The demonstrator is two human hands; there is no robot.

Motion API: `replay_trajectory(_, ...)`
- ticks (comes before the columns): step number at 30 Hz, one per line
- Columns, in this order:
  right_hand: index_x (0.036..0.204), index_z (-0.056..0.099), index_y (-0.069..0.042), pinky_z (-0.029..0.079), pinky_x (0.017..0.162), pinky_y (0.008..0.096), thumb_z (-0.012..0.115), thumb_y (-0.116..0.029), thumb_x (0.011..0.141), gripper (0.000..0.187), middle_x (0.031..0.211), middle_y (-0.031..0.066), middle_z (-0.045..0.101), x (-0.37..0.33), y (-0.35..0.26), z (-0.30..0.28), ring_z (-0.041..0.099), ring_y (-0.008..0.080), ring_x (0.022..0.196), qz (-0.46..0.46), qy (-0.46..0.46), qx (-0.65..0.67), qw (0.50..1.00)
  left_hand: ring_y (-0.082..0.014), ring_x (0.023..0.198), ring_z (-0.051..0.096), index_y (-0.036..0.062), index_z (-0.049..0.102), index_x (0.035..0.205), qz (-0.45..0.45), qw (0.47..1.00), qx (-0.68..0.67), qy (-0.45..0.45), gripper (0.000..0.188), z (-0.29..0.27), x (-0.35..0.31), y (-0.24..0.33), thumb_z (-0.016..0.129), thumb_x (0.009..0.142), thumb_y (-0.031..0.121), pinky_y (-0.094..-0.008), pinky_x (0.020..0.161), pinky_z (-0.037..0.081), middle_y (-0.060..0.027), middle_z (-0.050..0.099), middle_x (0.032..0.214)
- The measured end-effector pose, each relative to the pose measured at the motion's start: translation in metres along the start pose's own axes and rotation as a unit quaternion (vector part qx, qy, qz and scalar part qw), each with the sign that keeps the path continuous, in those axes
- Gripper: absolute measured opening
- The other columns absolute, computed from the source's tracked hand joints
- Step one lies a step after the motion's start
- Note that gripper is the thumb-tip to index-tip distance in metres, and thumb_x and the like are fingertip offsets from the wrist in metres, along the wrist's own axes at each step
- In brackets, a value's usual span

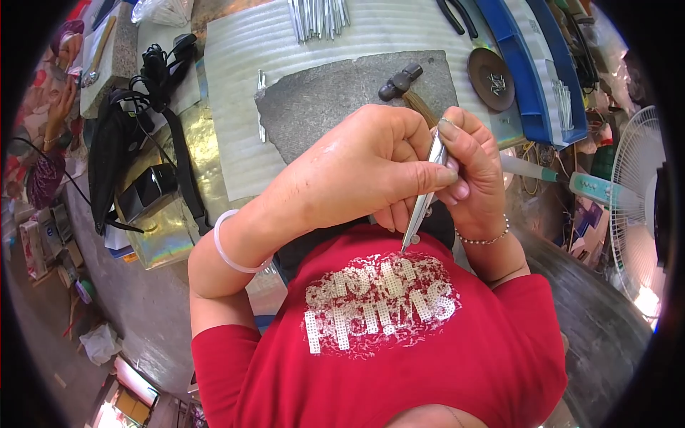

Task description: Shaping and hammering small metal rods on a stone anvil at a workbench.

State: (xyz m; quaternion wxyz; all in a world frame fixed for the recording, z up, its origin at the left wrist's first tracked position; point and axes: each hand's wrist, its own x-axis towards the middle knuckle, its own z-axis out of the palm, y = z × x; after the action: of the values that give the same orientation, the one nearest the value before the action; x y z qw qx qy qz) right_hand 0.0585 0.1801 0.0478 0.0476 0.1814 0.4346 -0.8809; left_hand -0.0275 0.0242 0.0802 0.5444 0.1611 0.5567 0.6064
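In front of my chest, my left hand (360, 167) and my right hand (472, 167) meet around a slim silver metal piece (421, 212). It slants downward and tapers to a point, with a small round knob near its lower end. My left thumb presses along its side, and the left fingers are curled. My right thumb and fingers pinch its upper end. Its exact kind I cannot make out. Just beyond both hands, a hammer (401, 82) lies on a grey stone slab (321, 96), its wooden handle partly hidden by my fingers.
Several thin silver rods (319, 19) lie at the far edge, near black-handled pliers (457, 16). A brown round dish (479, 69) holds small metal pieces beside a blue tray (524, 93). A white fan (635, 207) stands right; a black bag (107, 157) lies left. Another person's hands (63, 103) show far left.
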Motion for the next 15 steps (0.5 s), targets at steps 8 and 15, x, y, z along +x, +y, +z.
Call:
replay_trajectory(8, 0.077, 0.050, -0.008, 0.028, 0.032, 0.0173, 0.056, -0.014, 0.090, 0.016, 0.057, 0.0003, 0.053, -0.004, 0.015, 0.019, 0.037, 0.0023, 0.037, -0.012, 0.005, -0.013, 1.000, -0.0051, 0.043, 0.052, 0.0030, 0.050, 0.075, 0.011, 0.999, 0.025, 0.021, 0.025, -0.006, -0.022, -0.006, 0.068, 0.084, 0.017, -0.0168, 0.037, 0.038, -0.0009, 0.055, 0.055)
replay_trajectory(15, 0.077, 0.050, -0.008, 0.028, 0.031, 0.0172, 0.056, -0.013, 0.090, 0.016, 0.058, 0.0007, 0.053, -0.006, 0.033, 0.034, 0.037, 0.0024, 0.037, 0.035, -0.007, -0.005, 0.999, -0.0049, 0.043, 0.052, 0.0035, 0.049, 0.074, 0.010, 0.999, -0.014, 0.040, 0.025, -0.015, -0.046, -0.024, 0.068, 0.084, 0.017, -0.0166, 0.037, 0.038, -0.0002, 0.054, 0.055)
